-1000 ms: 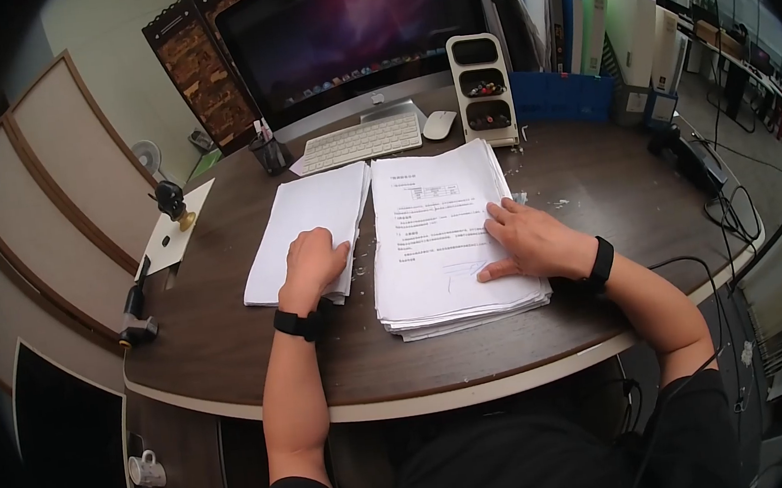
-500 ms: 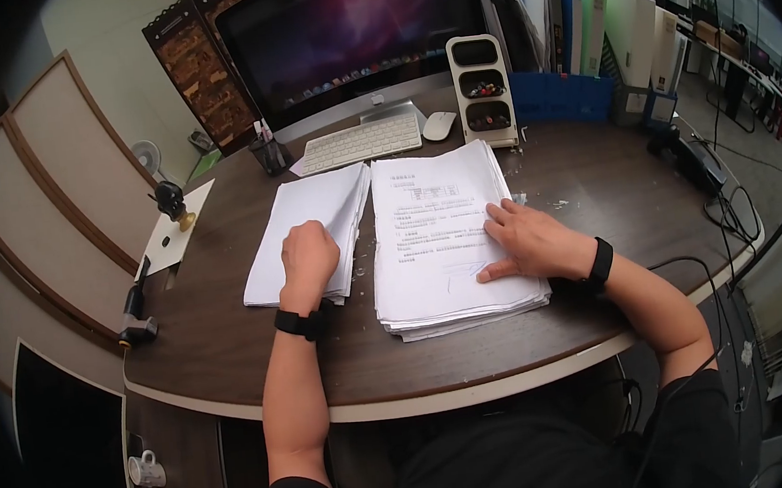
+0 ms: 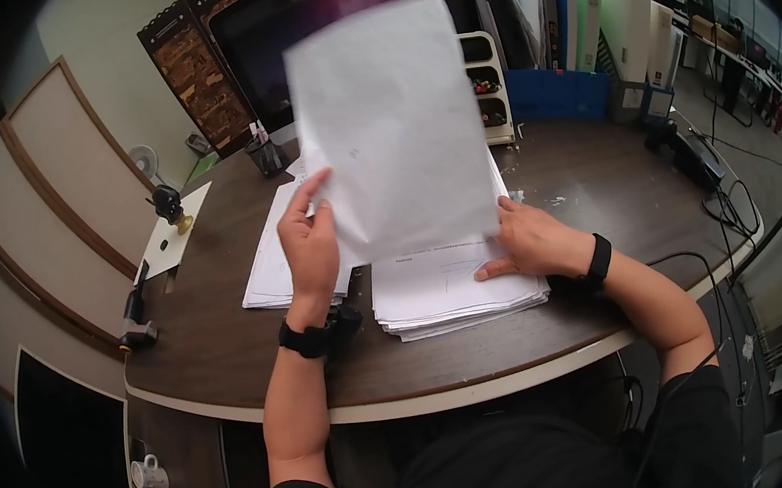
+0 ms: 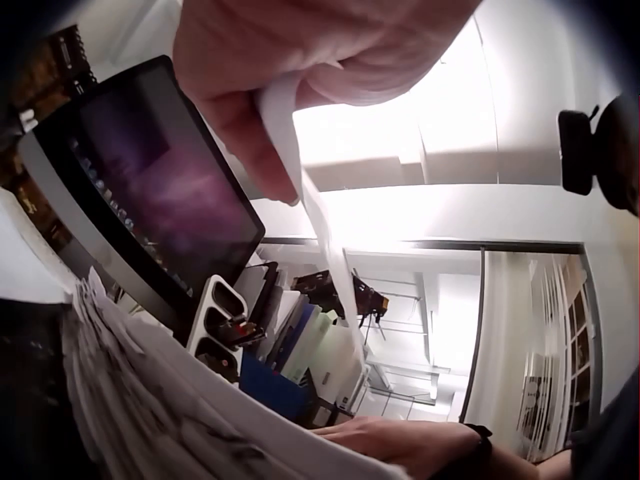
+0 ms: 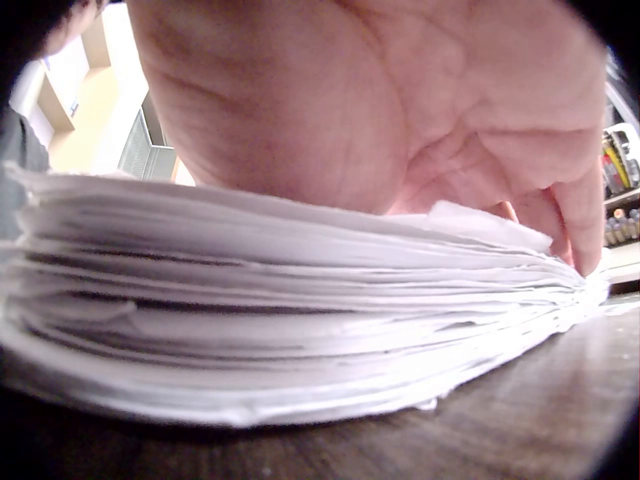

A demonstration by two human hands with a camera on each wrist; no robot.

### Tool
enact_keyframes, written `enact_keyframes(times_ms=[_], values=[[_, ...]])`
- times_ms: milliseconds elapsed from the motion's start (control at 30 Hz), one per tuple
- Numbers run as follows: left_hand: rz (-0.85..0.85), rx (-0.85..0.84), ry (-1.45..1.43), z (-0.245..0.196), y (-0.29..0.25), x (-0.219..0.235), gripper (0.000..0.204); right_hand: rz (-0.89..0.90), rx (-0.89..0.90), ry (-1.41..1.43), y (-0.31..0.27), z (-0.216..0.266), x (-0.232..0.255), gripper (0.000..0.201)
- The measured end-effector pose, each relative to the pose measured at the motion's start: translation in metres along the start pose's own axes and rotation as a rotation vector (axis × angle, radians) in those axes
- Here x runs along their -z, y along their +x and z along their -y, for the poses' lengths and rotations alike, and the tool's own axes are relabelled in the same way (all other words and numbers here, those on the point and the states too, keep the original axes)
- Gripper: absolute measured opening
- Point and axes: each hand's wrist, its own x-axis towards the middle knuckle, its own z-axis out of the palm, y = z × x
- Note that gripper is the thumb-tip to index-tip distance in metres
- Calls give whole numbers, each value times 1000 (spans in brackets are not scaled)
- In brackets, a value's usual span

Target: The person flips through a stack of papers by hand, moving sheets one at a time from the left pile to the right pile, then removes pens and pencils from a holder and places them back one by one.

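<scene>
A single sheet of paper (image 3: 389,122) stands raised over the desk, pinched along its left edge by my left hand (image 3: 311,247). In the left wrist view the sheet (image 4: 330,240) hangs edge-on between thumb and fingers. Below it lies a thick paper stack (image 3: 453,304), its top page printed and hand-marked. My right hand (image 3: 543,243) rests on this stack's right side, thumb on the top page, fingers at the far right edge. The right wrist view shows the stack's layered side (image 5: 250,310) under the palm. A second, thinner paper stack (image 3: 266,265) lies behind my left hand.
Behind the sheet are the monitor (image 3: 251,60) and a white organizer (image 3: 498,125). A pen cup (image 3: 267,154) stands back left. Folders (image 3: 591,27) line the back right, with a desk phone (image 3: 688,154) and loose cables nearby. A black-handled tool (image 3: 137,320) lies at the left edge.
My left hand has risen slightly from the left stack, and a sheet now stands upright in it, covering part of the monitor and right stack. The right hand stays nearly still.
</scene>
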Motion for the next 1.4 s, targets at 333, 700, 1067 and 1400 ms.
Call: enact_keyframes(times_ms=[333, 700, 1067, 1400], values=[[578, 354, 586, 9, -14, -9, 31, -53, 28, 215, 2, 3, 4, 67], [642, 327, 650, 22, -14, -5, 30, -115, 121, 72, 2, 0, 4, 65], [668, 327, 661, 26, -14, -4, 31, -45, -233, -106, -2, -19, 46, 29], [675, 303, 679, 22, -13, -6, 30, -38, 33, 6, 4, -2, 23, 66]])
